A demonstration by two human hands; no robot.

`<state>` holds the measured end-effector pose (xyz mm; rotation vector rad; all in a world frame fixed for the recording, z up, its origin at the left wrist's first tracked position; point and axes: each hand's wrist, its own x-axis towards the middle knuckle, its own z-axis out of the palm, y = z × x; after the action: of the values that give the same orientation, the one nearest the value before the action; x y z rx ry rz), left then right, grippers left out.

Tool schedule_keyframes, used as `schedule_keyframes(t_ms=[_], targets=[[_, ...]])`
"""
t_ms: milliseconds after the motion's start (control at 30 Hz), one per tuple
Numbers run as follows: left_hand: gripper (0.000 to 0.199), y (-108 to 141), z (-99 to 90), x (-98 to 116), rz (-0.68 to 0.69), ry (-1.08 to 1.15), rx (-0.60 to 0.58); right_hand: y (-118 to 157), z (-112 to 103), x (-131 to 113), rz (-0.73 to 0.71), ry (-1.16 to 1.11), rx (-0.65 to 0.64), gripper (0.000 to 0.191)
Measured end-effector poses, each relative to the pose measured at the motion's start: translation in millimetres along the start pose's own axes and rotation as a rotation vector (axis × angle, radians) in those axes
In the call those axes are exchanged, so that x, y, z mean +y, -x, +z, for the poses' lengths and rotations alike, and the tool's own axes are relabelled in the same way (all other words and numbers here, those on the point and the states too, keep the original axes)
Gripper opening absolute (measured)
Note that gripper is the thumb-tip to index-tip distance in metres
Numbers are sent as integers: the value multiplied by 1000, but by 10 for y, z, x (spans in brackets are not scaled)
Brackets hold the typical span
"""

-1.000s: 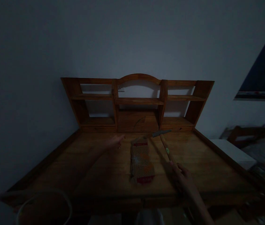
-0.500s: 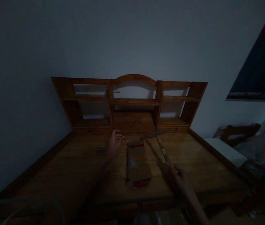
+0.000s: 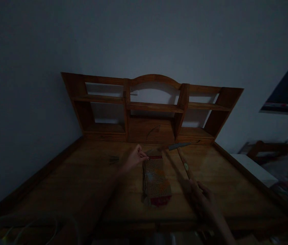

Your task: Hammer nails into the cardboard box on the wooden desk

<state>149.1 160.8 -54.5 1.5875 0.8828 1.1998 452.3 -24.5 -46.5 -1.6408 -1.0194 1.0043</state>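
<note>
Cardboard stack (image 3: 157, 180) flat on the tabletop (image 3: 222, 173), red bands at its near and far ends, layers showing along its left edge. Left hand (image 3: 135, 158) is at the cardboard's far-left corner, fingers pinched together on a tiny piece (image 3: 148, 158); too dim for me to say what. Can't tell whether the fingertips touch the cardboard or sit just above it. Right hand (image 3: 201, 194) is to the right of the cardboard, fingers wrapped around the lower handle of a hammer (image 3: 185, 166). Hammer head points away from the person, right of the cardboard's far end; shadow falls between handle and cardboard. Small bunch of thin pieces (image 3: 114, 159) left of the cardboard, past the left hand. Wooden shelf (image 3: 155, 107) stands beyond the cardboard.
</note>
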Motion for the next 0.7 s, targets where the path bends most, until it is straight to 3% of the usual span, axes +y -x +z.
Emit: schedule_keyframes(t_ms=[467, 700], targets=[[42, 65, 152, -11, 75, -144, 77, -42, -2, 33, 69, -87, -67, 49], [42, 77, 184, -88, 81, -164, 56, -35, 6, 51, 53, -46, -24, 51]])
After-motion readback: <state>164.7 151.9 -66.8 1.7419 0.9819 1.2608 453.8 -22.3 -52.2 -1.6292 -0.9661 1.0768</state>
